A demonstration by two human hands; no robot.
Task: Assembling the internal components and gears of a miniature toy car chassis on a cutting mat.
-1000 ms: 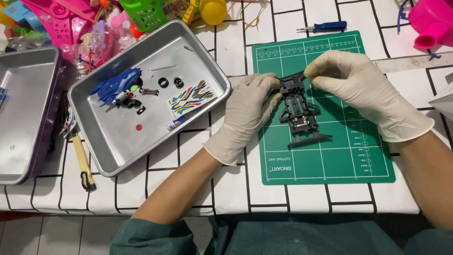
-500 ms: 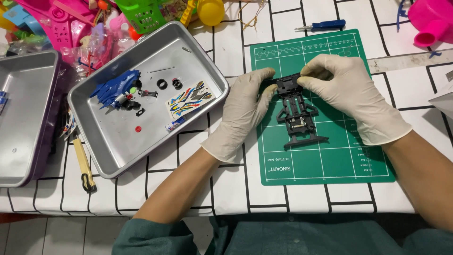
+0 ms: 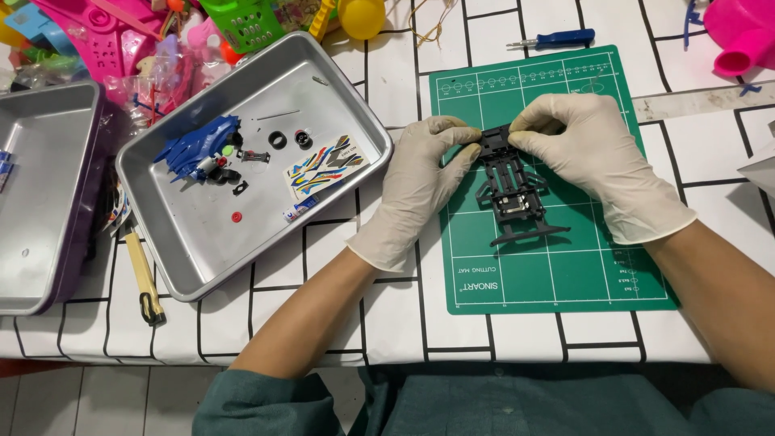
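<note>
- Black chassis on mat, far end pinched by left hand and right hand.
- Could snap if squeezed unevenly.
- Might slide toward tray at 9 o'clock.

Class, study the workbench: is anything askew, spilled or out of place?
Nothing is spilled or broken. Only the metal tray sits askew to the table's grid lines, small parts loose inside. Both gloved hands, left hand and right hand, hold the black chassis over the green cutting mat.

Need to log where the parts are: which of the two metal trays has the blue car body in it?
The nearer tray, tilted beside the green cutting mat, holds the blue body. The other tray, at the far left edge, shows none.
</note>
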